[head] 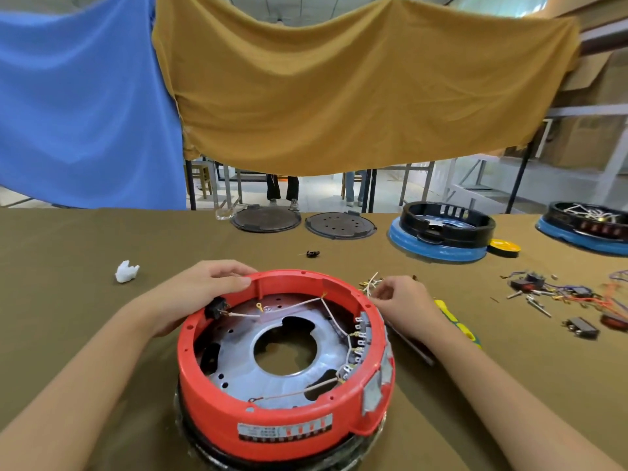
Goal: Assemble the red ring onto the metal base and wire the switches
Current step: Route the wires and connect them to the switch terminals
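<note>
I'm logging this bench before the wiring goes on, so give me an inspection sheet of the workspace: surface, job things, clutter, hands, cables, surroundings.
Surface: table under olive-brown cloth.
Job's things: red plastic ring seated on round metal base; black rocker switch in the ring's left wall; terminal row inside the right wall.
Clutter: crumpled white tissue, yellow-handled screwdriver, loose switches and connectors, yellow tape roll, two dark round plates.
Hands: left hand grips the ring's far-left rim; right hand pinches white wire ends.
Cables: white wires cross inside the ring.
Surroundings: blue and mustard cloths hung behind; two black rings on blue bases.
</note>
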Action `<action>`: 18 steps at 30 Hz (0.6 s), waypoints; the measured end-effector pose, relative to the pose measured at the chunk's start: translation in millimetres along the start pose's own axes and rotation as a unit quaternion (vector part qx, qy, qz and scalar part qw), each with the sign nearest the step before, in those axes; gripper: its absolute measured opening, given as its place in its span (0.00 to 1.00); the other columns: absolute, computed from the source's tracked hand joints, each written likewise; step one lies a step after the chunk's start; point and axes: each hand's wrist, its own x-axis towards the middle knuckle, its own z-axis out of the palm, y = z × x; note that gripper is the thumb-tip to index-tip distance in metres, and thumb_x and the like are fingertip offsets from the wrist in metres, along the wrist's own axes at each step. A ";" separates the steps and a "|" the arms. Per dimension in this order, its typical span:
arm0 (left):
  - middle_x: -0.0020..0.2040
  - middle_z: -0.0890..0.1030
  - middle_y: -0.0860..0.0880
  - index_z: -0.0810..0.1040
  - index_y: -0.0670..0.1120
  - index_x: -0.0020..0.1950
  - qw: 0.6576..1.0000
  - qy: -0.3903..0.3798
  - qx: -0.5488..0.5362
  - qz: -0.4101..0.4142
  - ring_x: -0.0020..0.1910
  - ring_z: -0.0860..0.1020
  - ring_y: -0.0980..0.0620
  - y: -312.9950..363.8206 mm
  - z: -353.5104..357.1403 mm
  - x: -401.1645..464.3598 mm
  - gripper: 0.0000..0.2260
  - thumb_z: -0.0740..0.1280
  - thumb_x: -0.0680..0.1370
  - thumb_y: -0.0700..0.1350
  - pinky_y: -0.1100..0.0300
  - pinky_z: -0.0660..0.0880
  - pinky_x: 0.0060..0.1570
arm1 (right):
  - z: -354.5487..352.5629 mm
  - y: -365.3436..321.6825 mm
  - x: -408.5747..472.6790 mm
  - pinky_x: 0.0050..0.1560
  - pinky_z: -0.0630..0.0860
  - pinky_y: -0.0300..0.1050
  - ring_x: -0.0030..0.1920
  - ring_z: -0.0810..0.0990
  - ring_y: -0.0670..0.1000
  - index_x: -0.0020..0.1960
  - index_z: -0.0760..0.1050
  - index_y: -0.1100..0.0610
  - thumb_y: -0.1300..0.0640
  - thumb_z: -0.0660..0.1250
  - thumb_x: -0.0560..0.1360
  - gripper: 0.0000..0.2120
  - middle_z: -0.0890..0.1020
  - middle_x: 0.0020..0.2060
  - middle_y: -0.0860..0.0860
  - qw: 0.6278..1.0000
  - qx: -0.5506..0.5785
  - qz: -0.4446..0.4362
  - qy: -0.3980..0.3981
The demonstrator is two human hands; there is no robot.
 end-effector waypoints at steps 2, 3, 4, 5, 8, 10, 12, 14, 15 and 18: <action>0.53 0.86 0.46 0.84 0.54 0.56 0.999 -0.003 -0.034 -0.016 0.53 0.85 0.44 -2.2 1.0 1.3 0.08 0.66 0.81 0.47 0.48 0.77 0.58 | 0.4 -0.2 1.3 0.34 0.67 0.39 0.40 0.77 0.47 0.46 0.81 0.54 0.45 0.74 0.73 0.12 0.79 0.36 0.46 0.999 -0.035 -0.008 -0.026; 0.53 0.86 0.44 0.84 0.53 0.56 0.999 0.000 -0.047 -0.022 0.53 0.84 0.42 -3.2 2.4 2.3 0.08 0.66 0.81 0.46 0.47 0.77 0.59 | 0.8 0.3 2.2 0.35 0.68 0.40 0.40 0.77 0.47 0.45 0.82 0.54 0.47 0.73 0.74 0.10 0.80 0.37 0.47 0.999 -0.045 -0.009 -0.024; 0.54 0.86 0.43 0.84 0.52 0.56 0.998 0.003 -0.058 -0.026 0.53 0.84 0.41 -3.6 3.8 3.1 0.08 0.66 0.80 0.46 0.47 0.78 0.58 | 0.9 0.9 2.9 0.37 0.70 0.40 0.41 0.78 0.47 0.45 0.82 0.54 0.48 0.72 0.75 0.09 0.80 0.38 0.47 0.999 -0.044 -0.010 -0.016; 0.53 0.86 0.42 0.84 0.51 0.55 0.997 0.006 -0.067 -0.028 0.53 0.84 0.41 -3.3 5.7 3.8 0.08 0.67 0.80 0.46 0.48 0.78 0.57 | 1.0 2.2 3.3 0.40 0.72 0.41 0.42 0.78 0.48 0.45 0.83 0.54 0.50 0.71 0.76 0.08 0.81 0.39 0.48 0.999 -0.036 -0.008 -0.006; 0.52 0.86 0.42 0.85 0.51 0.54 0.996 0.014 -0.085 -0.023 0.50 0.85 0.43 0.0 11.0 3.4 0.09 0.69 0.76 0.48 0.58 0.80 0.46 | -1.0 6.2 4.4 0.46 0.74 0.43 0.44 0.80 0.50 0.42 0.82 0.55 0.54 0.70 0.77 0.07 0.83 0.39 0.48 1.000 0.020 0.004 0.017; 0.52 0.86 0.41 0.85 0.50 0.54 0.995 0.013 -0.096 -0.022 0.49 0.85 0.43 0.7 14.1 4.0 0.09 0.69 0.76 0.48 0.58 0.80 0.46 | -2.9 8.7 5.4 0.45 0.73 0.44 0.44 0.81 0.51 0.43 0.83 0.56 0.54 0.70 0.77 0.07 0.84 0.40 0.50 0.997 0.070 0.021 0.027; 0.52 0.86 0.41 0.85 0.50 0.54 0.995 0.008 -0.095 -0.022 0.50 0.85 0.42 1.3 17.5 5.0 0.08 0.68 0.78 0.46 0.54 0.79 0.51 | -5.0 9.5 5.1 0.44 0.75 0.46 0.44 0.80 0.50 0.46 0.83 0.56 0.54 0.70 0.77 0.06 0.84 0.41 0.51 0.986 0.156 0.041 0.036; 0.52 0.86 0.43 0.85 0.50 0.53 0.997 0.009 -0.077 -0.020 0.51 0.85 0.42 3.2 19.2 4.1 0.07 0.67 0.80 0.46 0.51 0.78 0.55 | -7.5 6.7 2.8 0.43 0.76 0.43 0.41 0.78 0.50 0.47 0.82 0.58 0.56 0.69 0.78 0.06 0.83 0.40 0.52 0.963 0.265 0.043 0.033; 0.52 0.86 0.45 0.85 0.51 0.53 0.998 0.008 -0.055 -0.016 0.51 0.85 0.44 5.4 19.3 2.2 0.07 0.67 0.80 0.46 0.52 0.78 0.56 | -9.1 3.4 0.5 0.43 0.76 0.42 0.40 0.77 0.50 0.48 0.82 0.60 0.58 0.68 0.79 0.06 0.82 0.38 0.52 0.947 0.317 0.036 0.028; 0.50 0.86 0.54 0.85 0.55 0.52 0.998 0.019 0.050 0.024 0.50 0.84 0.55 16.5 17.6 -4.1 0.07 0.67 0.81 0.50 0.57 0.75 0.55 | -16.3 -11.4 -8.3 0.43 0.75 0.43 0.37 0.74 0.49 0.47 0.81 0.62 0.61 0.68 0.78 0.05 0.80 0.35 0.51 0.895 0.446 -0.012 -0.014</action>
